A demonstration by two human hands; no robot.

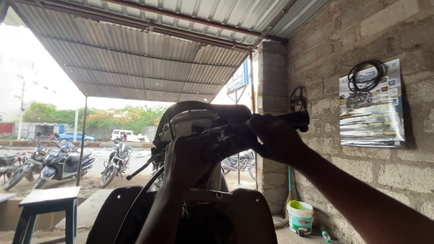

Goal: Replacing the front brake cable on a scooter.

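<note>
A scooter's front end (199, 122) rises in the middle of the head view, with its dark handlebar and black right grip (296, 119). My right hand (275, 138) is closed around the handlebar just inside that grip. My left hand (187, 158) is raised below the headlight housing, its fingers curled at the switch and brake-lever area (221, 133). What it grips is hidden in shadow. The scooter's black inner panels (244, 212) spread out below both arms.
A block wall (361, 27) on the right carries a poster (373, 110) with coiled cables (364, 74). A white bucket (299, 217) stands at its foot. A blue stool (45, 203) is at lower left. Parked motorcycles (63, 162) stand outside under the metal roof (149, 49).
</note>
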